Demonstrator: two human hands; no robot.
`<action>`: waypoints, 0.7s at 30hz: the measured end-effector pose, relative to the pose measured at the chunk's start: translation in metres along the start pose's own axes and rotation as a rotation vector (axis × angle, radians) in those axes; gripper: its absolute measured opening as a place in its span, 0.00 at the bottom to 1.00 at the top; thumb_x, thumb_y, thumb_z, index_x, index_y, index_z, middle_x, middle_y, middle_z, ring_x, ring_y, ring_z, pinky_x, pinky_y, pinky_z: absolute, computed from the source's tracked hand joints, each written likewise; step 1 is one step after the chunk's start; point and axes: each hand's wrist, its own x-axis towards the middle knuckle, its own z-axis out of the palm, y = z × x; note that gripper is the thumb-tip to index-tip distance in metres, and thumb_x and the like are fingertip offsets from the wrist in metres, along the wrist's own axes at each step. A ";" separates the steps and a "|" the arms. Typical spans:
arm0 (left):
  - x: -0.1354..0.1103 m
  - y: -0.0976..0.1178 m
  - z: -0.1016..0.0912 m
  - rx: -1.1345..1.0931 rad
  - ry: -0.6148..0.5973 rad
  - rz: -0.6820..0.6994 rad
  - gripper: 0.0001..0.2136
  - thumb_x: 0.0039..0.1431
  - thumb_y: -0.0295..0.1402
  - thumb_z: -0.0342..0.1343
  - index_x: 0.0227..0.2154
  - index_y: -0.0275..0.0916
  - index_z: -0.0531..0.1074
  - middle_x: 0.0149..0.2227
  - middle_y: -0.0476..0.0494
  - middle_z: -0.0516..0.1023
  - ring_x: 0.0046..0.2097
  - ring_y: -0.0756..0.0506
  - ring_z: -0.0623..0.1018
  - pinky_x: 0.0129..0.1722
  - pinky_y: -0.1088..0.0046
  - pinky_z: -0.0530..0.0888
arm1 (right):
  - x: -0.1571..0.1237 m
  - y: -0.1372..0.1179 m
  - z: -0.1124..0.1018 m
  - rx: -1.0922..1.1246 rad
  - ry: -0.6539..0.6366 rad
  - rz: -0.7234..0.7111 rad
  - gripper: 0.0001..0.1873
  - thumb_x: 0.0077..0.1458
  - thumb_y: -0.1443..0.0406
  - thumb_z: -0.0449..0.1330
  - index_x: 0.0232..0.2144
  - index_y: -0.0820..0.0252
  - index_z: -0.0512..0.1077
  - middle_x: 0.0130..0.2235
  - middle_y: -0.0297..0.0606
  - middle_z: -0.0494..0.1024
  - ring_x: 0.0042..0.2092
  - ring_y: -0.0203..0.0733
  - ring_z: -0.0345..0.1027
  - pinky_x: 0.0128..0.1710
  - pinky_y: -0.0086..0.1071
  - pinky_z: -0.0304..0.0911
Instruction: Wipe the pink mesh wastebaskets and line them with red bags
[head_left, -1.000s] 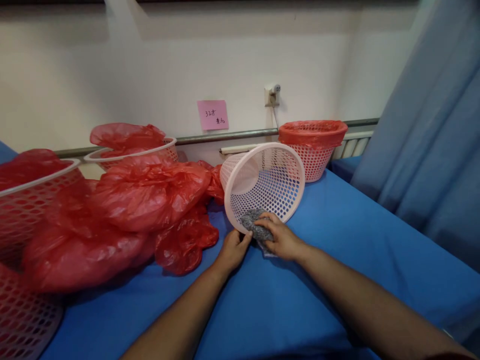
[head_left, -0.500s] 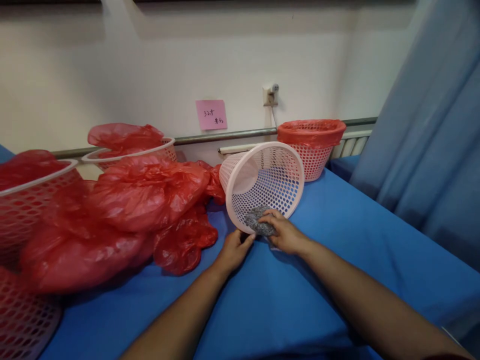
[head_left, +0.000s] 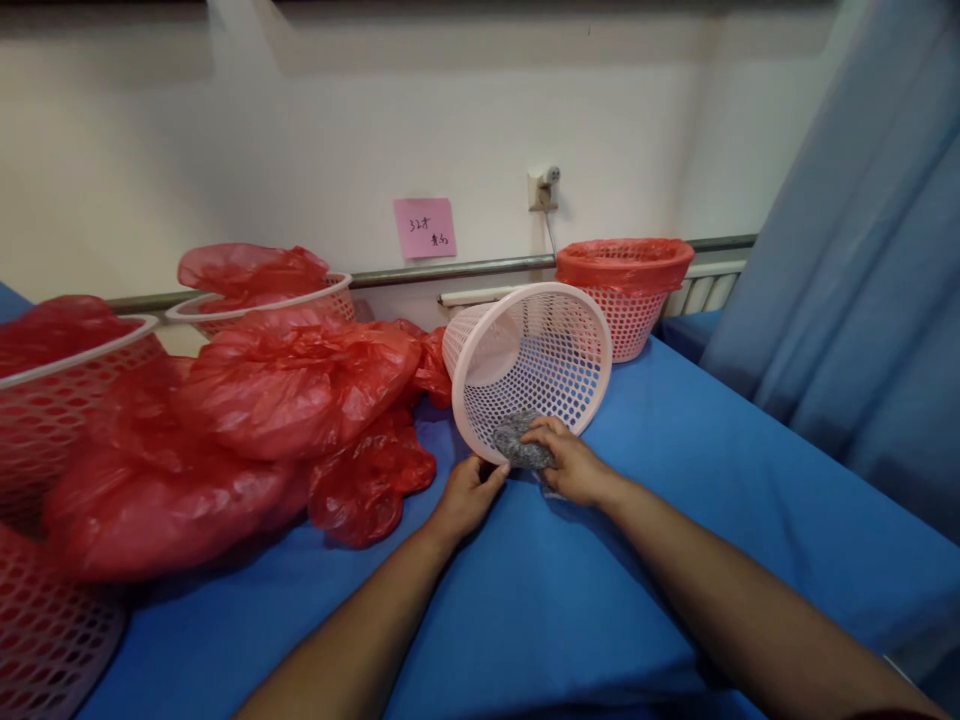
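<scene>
A pale pink plastic mesh basket (head_left: 480, 375) lies on its side on the blue-covered table (head_left: 540, 620), its mouth facing me. Its lower rim is pinched by my left hand (head_left: 466, 495), thumb at the front and the other fingers partly hidden beneath. My right hand (head_left: 574, 465) is closed over a crumpled grey cloth (head_left: 517, 440). The cloth presses against the rim and the inside of the basket's lower edge, just right of my left hand. Part of the cloth hangs below the fingers.
A heap of red plastic bags (head_left: 292, 390) lies left of the basket. Several bag-holding baskets stand at the left, including a white-rimmed basket (head_left: 82, 352). A red-lined basket (head_left: 626, 320) stands behind on the right. A metal pipe (head_left: 457, 270) runs along the wall; a blue curtain (head_left: 855, 300) hangs at right.
Both hands keep almost the same places at the basket's lower rim. The whole view has shifted very slightly; the cloth remains in my right hand.
</scene>
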 end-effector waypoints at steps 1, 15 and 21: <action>0.000 -0.002 0.001 0.002 -0.002 0.000 0.17 0.57 0.44 0.62 0.42 0.36 0.78 0.43 0.40 0.84 0.44 0.40 0.81 0.50 0.59 0.77 | 0.000 -0.003 0.003 0.042 -0.016 -0.037 0.32 0.46 0.79 0.62 0.53 0.52 0.72 0.57 0.39 0.68 0.60 0.43 0.65 0.63 0.41 0.63; -0.001 -0.003 -0.001 0.008 0.021 -0.007 0.16 0.57 0.44 0.62 0.41 0.35 0.77 0.41 0.41 0.83 0.42 0.42 0.80 0.46 0.64 0.76 | 0.001 0.008 -0.002 0.029 0.012 0.018 0.32 0.44 0.79 0.62 0.52 0.52 0.73 0.55 0.39 0.69 0.59 0.46 0.65 0.63 0.44 0.61; 0.001 0.003 -0.011 0.032 0.188 0.059 0.13 0.59 0.44 0.60 0.35 0.37 0.76 0.35 0.46 0.81 0.38 0.45 0.78 0.41 0.69 0.74 | 0.003 0.018 -0.019 -0.091 0.024 0.087 0.29 0.46 0.78 0.62 0.49 0.52 0.74 0.54 0.40 0.71 0.56 0.47 0.67 0.61 0.44 0.62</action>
